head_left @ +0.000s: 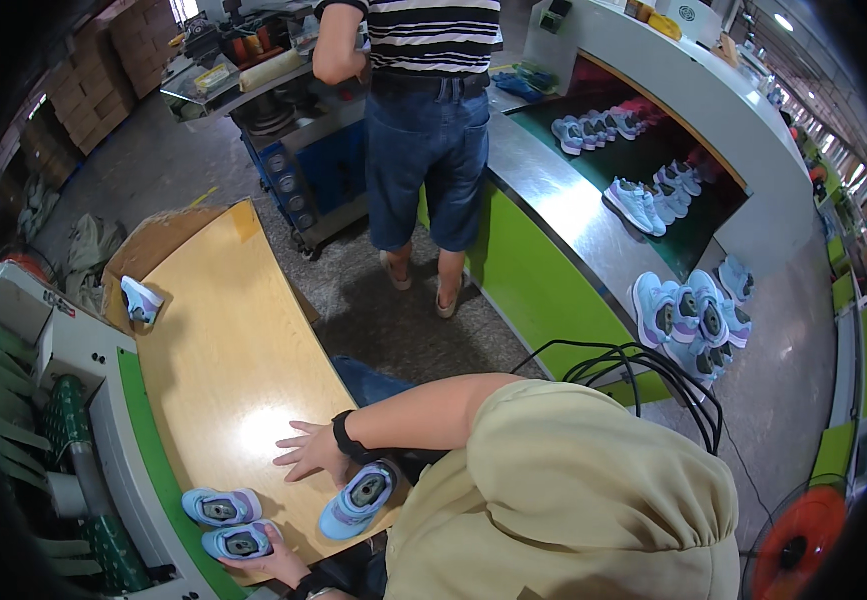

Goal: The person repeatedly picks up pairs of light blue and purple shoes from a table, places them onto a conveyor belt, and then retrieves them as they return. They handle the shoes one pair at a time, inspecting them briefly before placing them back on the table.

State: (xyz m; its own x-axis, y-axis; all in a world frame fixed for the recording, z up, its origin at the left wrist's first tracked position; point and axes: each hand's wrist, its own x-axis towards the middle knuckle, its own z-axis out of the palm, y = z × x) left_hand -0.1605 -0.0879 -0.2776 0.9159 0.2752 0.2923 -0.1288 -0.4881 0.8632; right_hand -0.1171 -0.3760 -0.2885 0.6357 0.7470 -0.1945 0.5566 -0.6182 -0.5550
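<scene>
My left hand (271, 563) grips the heel end of a light-blue sneaker (215, 541) with a dark grey form in its opening. A matching sneaker (193, 503) lies right beside it, at the green edge of the wooden table (218, 330). My right hand (318, 452) is open, fingers spread over the tabletop, holding nothing. Whether its palm touches the surface I cannot tell. Close by the right wrist, a third light-blue sneaker (343, 518) stands near the table's edge, also with a dark form inside.
A white-purple shoe (140, 300) lies at the table's far end. A machine with green rollers (68, 420) borders its left. Ahead, a person in a striped shirt (433, 45) stands beside a metal-topped conveyor (553, 205) carrying several sneakers. Black cables (643, 360) and an orange fan (798, 545) are at right.
</scene>
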